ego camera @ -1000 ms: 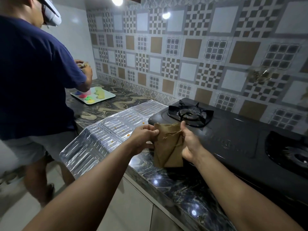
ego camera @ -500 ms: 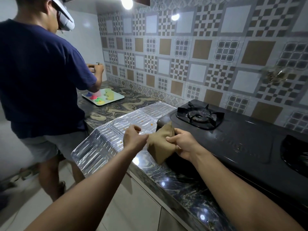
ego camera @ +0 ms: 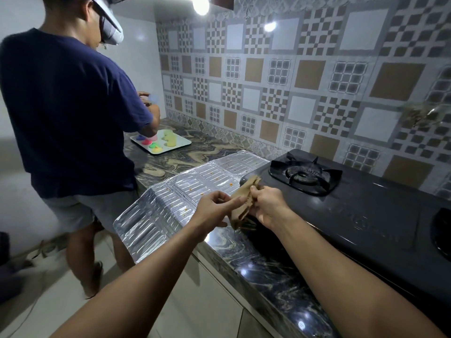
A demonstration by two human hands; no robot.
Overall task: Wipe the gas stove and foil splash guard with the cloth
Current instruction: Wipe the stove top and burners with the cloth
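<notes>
A brown cloth (ego camera: 240,206) is bunched between both hands above the counter's front edge. My left hand (ego camera: 212,208) pinches its left end and my right hand (ego camera: 267,207) grips the right part. Left of the hands, the silver foil splash guard (ego camera: 170,201) lies flat on the counter, dotted with small orange specks. The black gas stove (ego camera: 361,211) stretches to the right, with one burner grate (ego camera: 305,175) near the cloth and a second burner (ego camera: 443,232) at the right edge.
A person in a dark blue shirt (ego camera: 66,118) stands at the left by the counter, hands over a white tray (ego camera: 161,141) of coloured shapes. The marbled dark counter (ego camera: 258,264) runs along a patterned tiled wall (ego camera: 292,81).
The cloth went from hanging spread between my hands to being bunched up tightly. The view shifted, showing more of the person at the left.
</notes>
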